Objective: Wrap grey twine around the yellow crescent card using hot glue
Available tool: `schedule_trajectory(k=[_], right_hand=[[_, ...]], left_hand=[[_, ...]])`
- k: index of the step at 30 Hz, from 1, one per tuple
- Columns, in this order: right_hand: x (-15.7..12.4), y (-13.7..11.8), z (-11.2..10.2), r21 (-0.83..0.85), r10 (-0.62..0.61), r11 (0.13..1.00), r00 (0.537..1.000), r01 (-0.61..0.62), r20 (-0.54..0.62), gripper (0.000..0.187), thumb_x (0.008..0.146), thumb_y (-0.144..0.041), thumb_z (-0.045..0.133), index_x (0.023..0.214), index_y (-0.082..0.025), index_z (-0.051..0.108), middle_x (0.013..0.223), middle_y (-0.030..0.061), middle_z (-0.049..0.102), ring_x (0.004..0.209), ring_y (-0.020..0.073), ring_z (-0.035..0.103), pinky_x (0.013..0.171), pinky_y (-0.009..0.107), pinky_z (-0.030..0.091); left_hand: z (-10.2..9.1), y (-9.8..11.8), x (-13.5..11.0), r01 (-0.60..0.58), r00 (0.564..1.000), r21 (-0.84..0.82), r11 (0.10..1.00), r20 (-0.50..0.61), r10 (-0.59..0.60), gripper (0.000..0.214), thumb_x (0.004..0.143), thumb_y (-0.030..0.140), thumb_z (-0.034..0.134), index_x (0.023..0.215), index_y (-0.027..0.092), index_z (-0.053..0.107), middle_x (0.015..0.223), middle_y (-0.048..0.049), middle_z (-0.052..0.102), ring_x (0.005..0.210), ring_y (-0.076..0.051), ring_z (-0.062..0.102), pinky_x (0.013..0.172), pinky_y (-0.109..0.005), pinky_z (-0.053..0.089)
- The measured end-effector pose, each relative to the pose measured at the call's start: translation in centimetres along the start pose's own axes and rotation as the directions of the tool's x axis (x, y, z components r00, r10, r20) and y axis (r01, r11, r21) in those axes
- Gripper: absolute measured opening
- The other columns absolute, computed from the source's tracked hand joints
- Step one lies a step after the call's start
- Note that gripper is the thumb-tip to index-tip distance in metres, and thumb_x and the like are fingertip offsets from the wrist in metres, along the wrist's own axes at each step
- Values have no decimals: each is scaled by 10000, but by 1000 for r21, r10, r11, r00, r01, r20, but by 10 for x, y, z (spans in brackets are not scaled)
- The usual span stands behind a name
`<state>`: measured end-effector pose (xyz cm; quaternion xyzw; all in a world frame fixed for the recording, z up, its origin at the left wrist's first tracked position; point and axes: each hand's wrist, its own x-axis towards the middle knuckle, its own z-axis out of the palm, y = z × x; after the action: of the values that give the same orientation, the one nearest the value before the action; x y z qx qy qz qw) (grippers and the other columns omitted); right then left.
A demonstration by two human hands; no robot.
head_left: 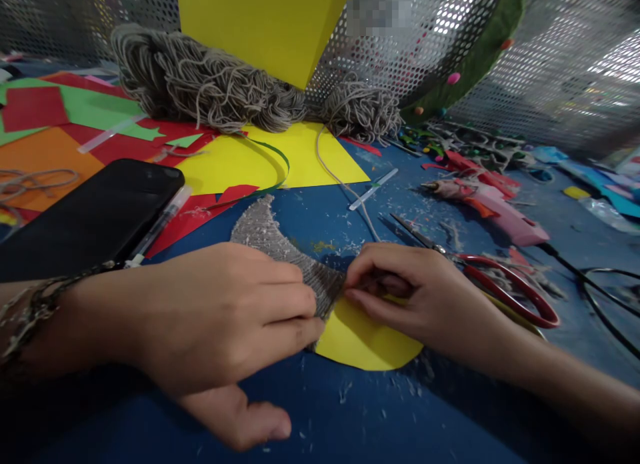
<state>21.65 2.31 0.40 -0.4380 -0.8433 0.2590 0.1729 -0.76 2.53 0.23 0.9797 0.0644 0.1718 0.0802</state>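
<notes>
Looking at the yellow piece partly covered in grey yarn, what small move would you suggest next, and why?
Perhaps the right hand should lay the grey strand along the edge of the grey rows, the left hand steadying them: the strand leads to the right hand, and the yellow piece beyond is bare.
</notes>
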Motion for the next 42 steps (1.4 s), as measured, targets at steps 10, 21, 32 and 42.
schedule_trajectory(k=[10,21,32,42], right_hand=[[-2,1,-1,-6,13,1000,1000,-13,-2,75,756,-168,541,688,-186,568,607,-36,559,467,40,417,416,161,330],[-2,2,-2,-22,49,999,999,-49,5,99,780,-208,537,688,-188,565,566,-49,521,438,44,358,426,181,319],[0,0,0,-42,64,997,997,-65,-31,83,768,-200,562,687,-185,554,558,-50,506,428,39,355,397,173,303],[0,1,3,-28,100,994,994,-102,-50,77,769,-204,566,703,-189,530,594,-41,531,495,56,437,470,180,370]], left_hand=[[-1,-1,1,0,1000,17,1000,5,0,288,800,373,536,833,110,648,795,-73,668,692,-206,597,600,-337,515],[-2,-2,-1,-19,1000,32,999,14,19,269,820,383,502,815,155,646,780,-71,659,697,-202,597,619,-317,508],[0,-1,-1,-38,999,44,998,7,37,258,812,379,524,798,148,638,784,-72,658,701,-204,592,638,-334,514],[2,-1,-1,-59,998,48,997,-10,60,249,802,379,533,746,160,637,781,-73,657,710,-205,601,646,-325,515]])
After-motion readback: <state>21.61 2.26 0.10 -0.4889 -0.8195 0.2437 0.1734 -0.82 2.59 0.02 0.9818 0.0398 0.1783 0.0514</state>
